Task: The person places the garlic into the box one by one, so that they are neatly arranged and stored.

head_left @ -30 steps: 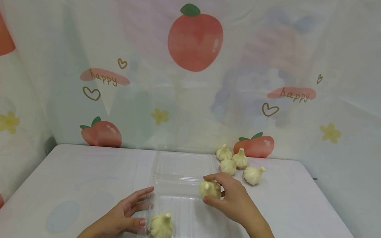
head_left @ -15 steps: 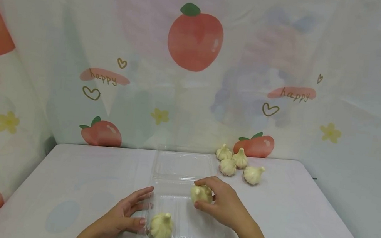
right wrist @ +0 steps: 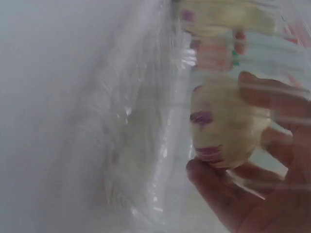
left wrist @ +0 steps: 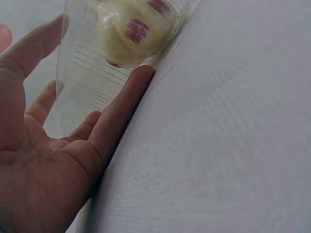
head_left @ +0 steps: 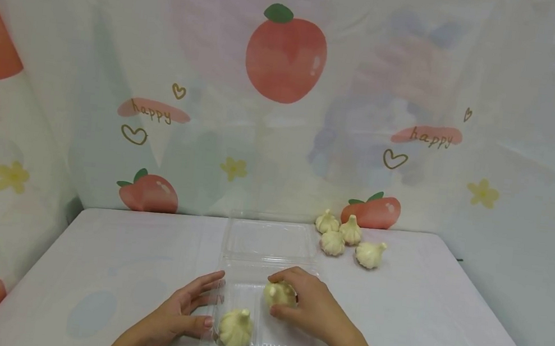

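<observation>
A clear plastic clamshell box lies with its lid folded back on the white table. One garlic bulb sits in its left part, stem up. My right hand grips a second garlic bulb between thumb and fingers, over the middle of the box; purple marks show on this bulb in the right wrist view. My left hand rests against the box's left side with its fingers extended; in the left wrist view the fingers touch the clear wall.
Several more garlic bulbs stand together at the back right of the table. The box's open lid reaches toward the table's back edge. Behind it hangs a curtain printed with fruit.
My right hand has carried its garlic bulb left and toward me, from the box's right edge to over its middle. The left hand has stayed in place.
</observation>
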The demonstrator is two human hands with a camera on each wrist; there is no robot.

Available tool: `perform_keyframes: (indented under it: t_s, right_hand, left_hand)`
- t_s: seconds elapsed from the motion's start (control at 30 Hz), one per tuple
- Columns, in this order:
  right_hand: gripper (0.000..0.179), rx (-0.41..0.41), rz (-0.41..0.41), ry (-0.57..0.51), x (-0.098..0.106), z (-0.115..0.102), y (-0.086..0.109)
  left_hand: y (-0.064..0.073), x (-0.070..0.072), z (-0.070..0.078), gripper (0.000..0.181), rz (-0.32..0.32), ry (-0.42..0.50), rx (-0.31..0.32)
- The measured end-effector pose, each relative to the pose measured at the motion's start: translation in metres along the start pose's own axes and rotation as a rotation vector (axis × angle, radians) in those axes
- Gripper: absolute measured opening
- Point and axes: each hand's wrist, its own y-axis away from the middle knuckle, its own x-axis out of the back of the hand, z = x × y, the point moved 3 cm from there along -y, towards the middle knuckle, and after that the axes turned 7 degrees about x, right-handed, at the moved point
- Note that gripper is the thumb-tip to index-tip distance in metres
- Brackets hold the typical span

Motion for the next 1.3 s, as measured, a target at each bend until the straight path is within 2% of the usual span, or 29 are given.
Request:
perform_keyframes:
  t_s: [0.33,0.53,0.77,1.07,1.3]
  right_hand:
    - [0.043,0.032,-0.052,0.018,-0.014,-0.005,-0.002]
    - [0.044,0.036,-0.043,0.032,-0.015,-0.005,-0.001]
    - [0.048,-0.029,-0.056,-0.016,-0.015,-0.002,-0.001]
    - [0.048,-0.116,-0.018,-0.020,-0.016,0.000,-0.003]
    - [0.044,-0.121,-0.025,-0.074,-0.017,-0.002,-0.004]
  left_hand:
    - [-0.002,0.002,-0.002,0.080,0.000,-0.002,0.001]
    - [-0.002,0.002,-0.003,0.079,-0.004,0.001,-0.003]
    - [-0.002,0.003,-0.003,0.079,-0.005,0.011,0.010]
    - [-0.003,0.004,-0.005,0.079,-0.007,0.007,0.006]
    - [-0.002,0.003,-0.003,0.079,-0.004,0.010,0.003]
